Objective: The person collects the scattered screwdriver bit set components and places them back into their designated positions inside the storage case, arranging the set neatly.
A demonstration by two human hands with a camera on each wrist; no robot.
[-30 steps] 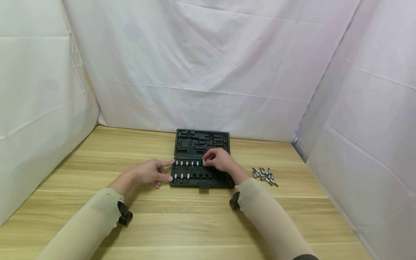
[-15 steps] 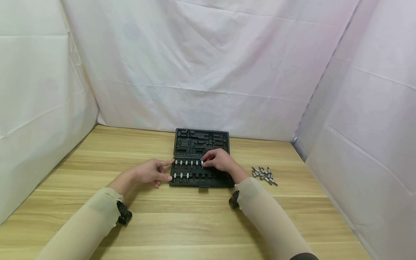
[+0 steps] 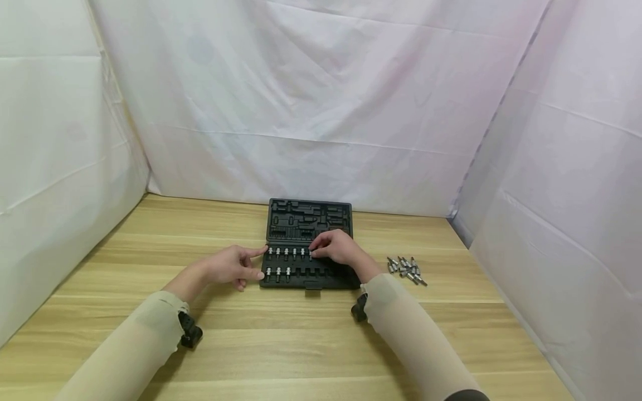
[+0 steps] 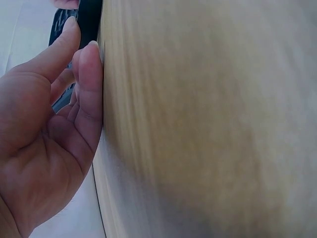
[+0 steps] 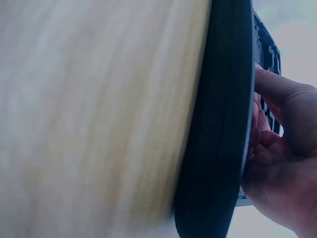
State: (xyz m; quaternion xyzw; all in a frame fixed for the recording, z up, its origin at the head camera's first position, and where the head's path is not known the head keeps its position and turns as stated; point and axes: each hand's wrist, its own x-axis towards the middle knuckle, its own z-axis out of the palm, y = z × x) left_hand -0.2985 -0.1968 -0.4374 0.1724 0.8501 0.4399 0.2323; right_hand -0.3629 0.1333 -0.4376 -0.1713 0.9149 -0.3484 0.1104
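Observation:
A black socket case [image 3: 296,284] lies unfolded on the wooden table. Several silver bit sockets [image 3: 286,252] stand along the back row of its near half, and three more bit sockets [image 3: 278,273] fill the left of the front row. With thumb and index finger my right hand [image 3: 338,247] pinches a bit socket [image 3: 310,254] at the right end of that back row. My left hand [image 3: 232,266] touches the case's left edge, index finger stretched to the back and thumb nearer the front. In the right wrist view, the case's side partly hides my right fingertips.
A loose pile of bit sockets [image 3: 407,270] lies on the table [image 3: 281,345] to the right of the case. The case's lid [image 3: 311,214], with moulded recesses, lies at the back. White cloth [image 3: 321,111] hangs behind and on both sides.
My right fingers have shifted slightly left and settled with the bit socket at its slot in the back row. The left hand stays at the case edge. The whole view drifts slightly.

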